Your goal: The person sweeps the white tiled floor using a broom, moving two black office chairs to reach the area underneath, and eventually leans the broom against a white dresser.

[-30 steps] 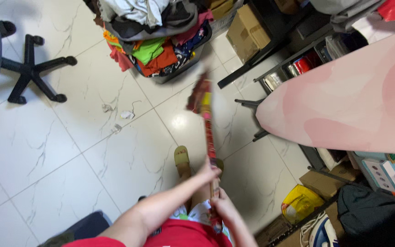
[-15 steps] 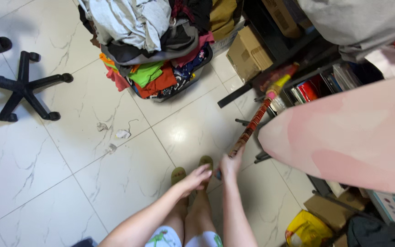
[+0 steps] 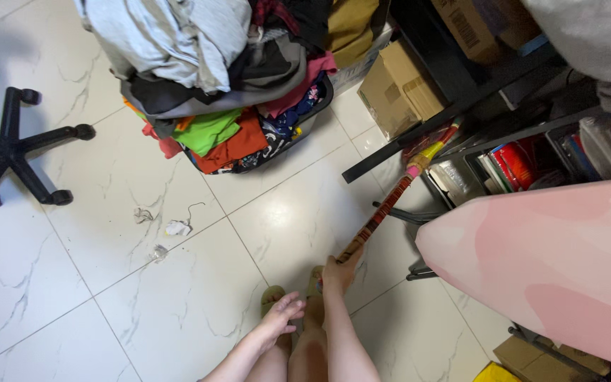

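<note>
Spreading out under you is the white marble-look floor [image 3: 72, 283], glossy tiles with grey veins, and it is taking up most of the view. Coming in from your right is the pink ironing board [image 3: 553, 262], its padded cover smooth and blotchy. Sitting ahead of you is the heap of clothes [image 3: 213, 78], soft crumpled fabrics in grey, green, orange and red, spilling out of a dark basket. Beside it, brown cardboard boxes [image 3: 397, 88] are stacking up against a dark metal shelf [image 3: 503, 134], and the black star base of an office chair [image 3: 15, 148] is poking in on your left.

You are holding the broom [image 3: 383, 209] by the end of its long, thin, red-patterned handle, right hand [image 3: 339, 272] wrapped closed around it; its yellow and pink collar and reddish bristles are reaching under the shelf. Your left hand [image 3: 282, 313] is hanging loose with fingers spread, gripping nothing, just above your sandalled feet.

As for progress, I'd judge the sweeping far from finished: small scraps of crumpled paper [image 3: 171, 230] are lying on the tiles, well apart from the bristles.
</note>
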